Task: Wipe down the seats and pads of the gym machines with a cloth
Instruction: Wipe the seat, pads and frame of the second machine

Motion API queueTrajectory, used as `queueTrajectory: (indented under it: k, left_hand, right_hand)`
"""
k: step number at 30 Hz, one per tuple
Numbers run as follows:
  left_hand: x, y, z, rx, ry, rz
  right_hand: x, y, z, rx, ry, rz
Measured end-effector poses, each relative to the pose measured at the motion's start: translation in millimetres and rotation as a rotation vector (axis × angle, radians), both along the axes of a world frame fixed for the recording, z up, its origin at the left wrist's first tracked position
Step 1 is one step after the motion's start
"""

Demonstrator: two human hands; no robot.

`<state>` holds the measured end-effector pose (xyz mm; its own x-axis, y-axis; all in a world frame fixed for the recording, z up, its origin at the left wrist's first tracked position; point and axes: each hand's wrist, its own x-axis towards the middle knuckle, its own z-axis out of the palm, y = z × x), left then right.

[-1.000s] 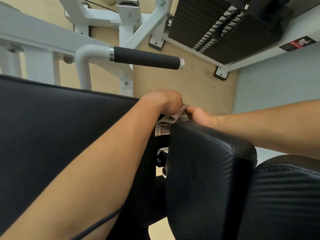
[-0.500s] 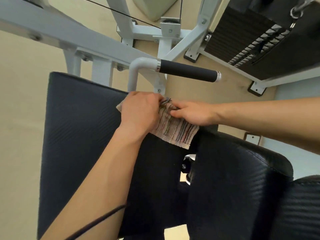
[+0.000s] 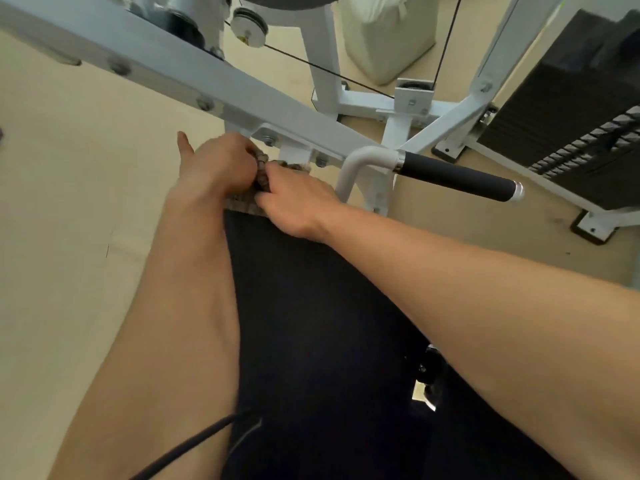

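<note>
The cloth (image 3: 260, 181), striped and bunched up, sits mid-frame on the black pad (image 3: 311, 306), with fingers of left hand (image 3: 216, 168) and right hand (image 3: 299, 199) squeezing it.

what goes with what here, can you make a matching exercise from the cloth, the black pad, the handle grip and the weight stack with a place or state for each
Column one:
1. cloth
2. black pad
3. handle grip
4. weight stack

Column two:
A. at the far right, standing on the floor
B. bunched between the left hand and right hand
C. sticking out to the right from a white bent tube
D. stretching under both forearms

Pairs: 1-B, 2-D, 3-C, 4-A
</note>
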<state>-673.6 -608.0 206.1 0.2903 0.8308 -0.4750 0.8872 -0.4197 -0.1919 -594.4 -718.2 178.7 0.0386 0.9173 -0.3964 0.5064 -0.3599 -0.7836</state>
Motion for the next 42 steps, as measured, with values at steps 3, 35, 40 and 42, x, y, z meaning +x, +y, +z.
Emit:
queueTrajectory:
  k: [3, 35, 40, 42]
  left_hand:
    - [-1, 40, -10, -0.116, 0.087, 0.075]
    - [-212, -326, -3, -0.086, -0.440, 0.151]
    - [-272, -387, 28, -0.361, -0.589, 0.234]
    - [-299, -415, 56, -0.503, -0.701, 0.331]
  right_hand:
    - [-17, 18, -4, 0.038, -0.041, -0.112]
    - [-249, -327, -3, -0.131, 0.152, -0.630]
    - [-311, -394, 18, -0.166, 0.329, -0.787]
    - [-335, -428, 32, -0.200, 0.411, -0.884]
